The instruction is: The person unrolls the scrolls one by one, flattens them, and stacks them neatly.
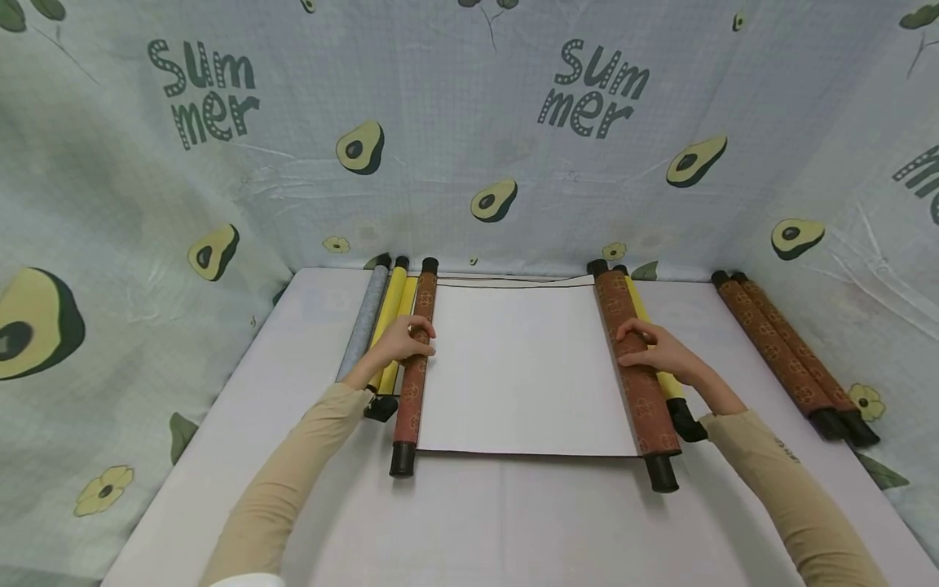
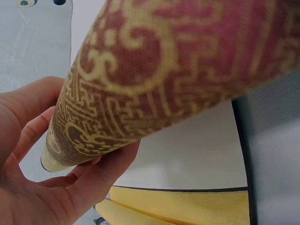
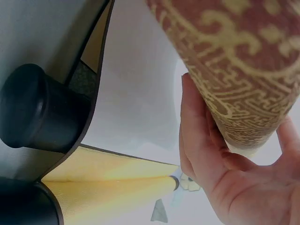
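A hanging scroll lies partly unrolled, its blank white sheet [image 1: 524,367] stretched between two brown patterned rolls with black end knobs. My left hand [image 1: 399,341] grips the left roll [image 1: 411,403] around its middle. My right hand [image 1: 660,356] holds the right roll [image 1: 651,416], thumb and fingers around it. In the left wrist view, fingers [image 2: 101,176] curl round the gold-patterned roll [image 2: 126,79]. Fingers [image 3: 193,117] also wrap the other roll [image 3: 243,84] in the right wrist view. Yellow rolls [image 1: 390,314] of another scroll show beyond both sides, partly hidden under the brown one.
A grey roll [image 1: 364,318] lies left of the yellow ones. Two rolled brown scrolls [image 1: 778,350] rest side by side at the table's right. Fabric walls printed with avocados [image 1: 493,201] enclose the back and sides of the white table [image 1: 469,522].
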Demonstrator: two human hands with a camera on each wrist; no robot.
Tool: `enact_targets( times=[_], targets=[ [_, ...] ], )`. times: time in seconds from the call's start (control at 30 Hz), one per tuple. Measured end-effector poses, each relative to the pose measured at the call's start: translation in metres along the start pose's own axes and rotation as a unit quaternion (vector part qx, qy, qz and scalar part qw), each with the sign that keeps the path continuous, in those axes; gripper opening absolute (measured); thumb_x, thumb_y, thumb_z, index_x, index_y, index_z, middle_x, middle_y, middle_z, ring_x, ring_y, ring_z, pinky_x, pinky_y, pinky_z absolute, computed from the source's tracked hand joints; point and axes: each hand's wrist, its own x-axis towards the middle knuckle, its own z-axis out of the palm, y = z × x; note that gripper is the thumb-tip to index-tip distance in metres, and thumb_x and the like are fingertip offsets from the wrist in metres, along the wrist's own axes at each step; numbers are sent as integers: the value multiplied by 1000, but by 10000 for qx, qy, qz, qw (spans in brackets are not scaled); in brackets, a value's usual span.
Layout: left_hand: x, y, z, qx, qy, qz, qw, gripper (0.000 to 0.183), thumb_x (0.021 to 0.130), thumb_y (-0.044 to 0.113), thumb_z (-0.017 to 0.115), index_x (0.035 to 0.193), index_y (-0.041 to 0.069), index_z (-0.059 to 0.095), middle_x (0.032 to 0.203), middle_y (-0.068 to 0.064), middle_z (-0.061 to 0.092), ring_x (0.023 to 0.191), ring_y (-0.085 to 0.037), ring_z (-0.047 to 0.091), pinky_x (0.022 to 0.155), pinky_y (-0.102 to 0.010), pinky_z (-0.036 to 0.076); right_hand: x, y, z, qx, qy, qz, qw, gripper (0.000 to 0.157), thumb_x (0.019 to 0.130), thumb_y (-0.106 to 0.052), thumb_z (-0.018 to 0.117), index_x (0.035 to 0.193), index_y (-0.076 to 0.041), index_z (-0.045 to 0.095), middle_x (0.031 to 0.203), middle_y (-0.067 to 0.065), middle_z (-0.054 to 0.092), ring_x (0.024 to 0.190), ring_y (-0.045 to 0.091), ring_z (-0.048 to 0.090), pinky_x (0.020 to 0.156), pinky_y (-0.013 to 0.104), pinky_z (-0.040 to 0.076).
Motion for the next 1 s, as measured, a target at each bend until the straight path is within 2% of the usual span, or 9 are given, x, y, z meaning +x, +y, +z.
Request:
enact_targets(
  times=[0.17,0.4,0.67,0.87,1.0],
  targets=[
    [1,0,-2,48,26,-46,10000,24,74,5,68,96,0,60,100,-17,53,64,-18,45,42,-25,38,0,1,-4,131,-67,-77,9999,40,81,-19,64,112,-2,46,122,19,39,93,24,43,69,32,46],
    [4,-1,-4,98,84,25,9999,24,74,4,68,96,0,60,109,-17,53,85,-24,45,53,-25,39,-1,2,-6,257,-186,-145,9994,38,84,-17,60,113,4,47,117,15,43,84,9,48,70,28,47],
    [2,-1,-5,27,65,187,9998,25,74,1,66,97,-5,58,111,-19,52,94,-27,44,66,-26,38,-3,0,-6,441,-190,50,9988,38,84,-18,60,111,5,49,104,5,49,76,10,52,66,28,48],
    [2,1,-7,-33,79,-5,10000,24,75,2,66,98,-3,59,116,-18,50,92,-26,43,58,-25,37,-3,0,-6,455,-203,64,9987,38,85,-19,58,112,6,50,98,-1,52,73,9,51,63,28,46],
    [2,2,-7,-123,23,-119,9999,26,77,2,63,102,-3,58,117,-19,49,77,-22,43,50,-24,36,-3,0,-7,486,-183,111,9986,39,86,-18,57,113,9,49,97,0,52,73,7,49,63,26,45]
  ],
)
